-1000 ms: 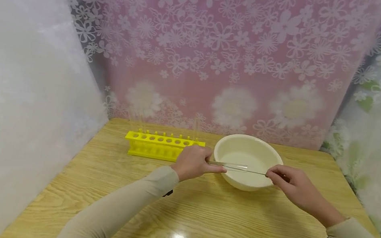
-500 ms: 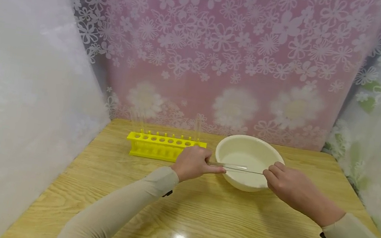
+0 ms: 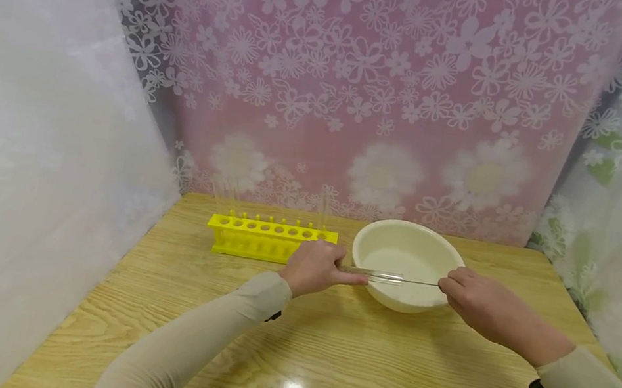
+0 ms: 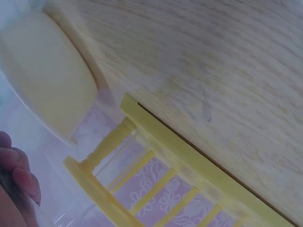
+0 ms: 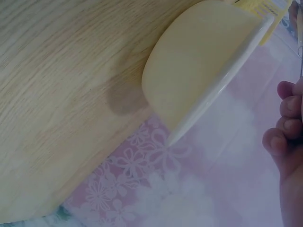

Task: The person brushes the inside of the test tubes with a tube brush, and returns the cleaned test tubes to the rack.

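Note:
In the head view my left hand (image 3: 315, 265) grips a clear glass test tube (image 3: 391, 278), held level above the near part of a cream basin (image 3: 400, 302). My right hand (image 3: 480, 307) pinches the thin wire handle (image 3: 420, 283) of what looks like a test tube brush. This wire runs into the tube's open right end; the brush head is hidden by the left hand. Curled left fingers (image 4: 23, 175) show at the edge of the left wrist view. The right hand's curled fingers (image 5: 286, 118) appear at the right wrist view's edge.
A yellow test tube rack (image 3: 257, 239) stands left of the basin, partly behind the left hand. Several clear tubes stand upright in its end holes. Everything is on a wooden table (image 3: 357, 373), with a pink floral curtain (image 3: 361, 95) behind and pale sheets at both sides.
My right hand turned over and moved slightly left, then back right, so more wire shows outside the tube now. The left hand stayed nearly still with the tube.

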Demonstrator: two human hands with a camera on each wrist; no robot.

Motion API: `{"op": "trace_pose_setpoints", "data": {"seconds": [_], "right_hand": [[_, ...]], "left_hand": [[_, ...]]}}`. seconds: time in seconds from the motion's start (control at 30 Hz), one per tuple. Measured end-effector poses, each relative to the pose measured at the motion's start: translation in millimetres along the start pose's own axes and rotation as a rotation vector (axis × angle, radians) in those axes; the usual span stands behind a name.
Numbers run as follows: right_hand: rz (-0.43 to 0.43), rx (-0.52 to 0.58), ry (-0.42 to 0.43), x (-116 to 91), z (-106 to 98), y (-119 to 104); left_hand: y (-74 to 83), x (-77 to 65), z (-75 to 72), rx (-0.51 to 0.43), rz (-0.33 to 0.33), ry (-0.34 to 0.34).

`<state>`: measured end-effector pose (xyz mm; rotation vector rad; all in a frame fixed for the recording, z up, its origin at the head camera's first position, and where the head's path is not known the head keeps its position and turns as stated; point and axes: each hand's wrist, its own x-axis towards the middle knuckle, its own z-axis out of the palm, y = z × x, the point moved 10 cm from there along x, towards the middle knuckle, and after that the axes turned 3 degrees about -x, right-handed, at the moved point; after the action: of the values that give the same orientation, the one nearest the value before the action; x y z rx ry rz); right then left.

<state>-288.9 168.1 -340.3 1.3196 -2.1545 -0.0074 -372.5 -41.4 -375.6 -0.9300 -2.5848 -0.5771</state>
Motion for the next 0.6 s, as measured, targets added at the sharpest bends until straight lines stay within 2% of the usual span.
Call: {"op": "trace_pose_setpoints", "data": {"seconds": [0.37,0.6], "right_hand": [[0.067,0.001,-0.075,-9,-4,12],[0.086,0.014,-0.084,-14,-9,17]], "left_hand": [[2.7,3.5,2.0,0.005,-0.008,-0.012],[1.0,3.7,4.5,-0.004,-0.019,-0.032]]}}
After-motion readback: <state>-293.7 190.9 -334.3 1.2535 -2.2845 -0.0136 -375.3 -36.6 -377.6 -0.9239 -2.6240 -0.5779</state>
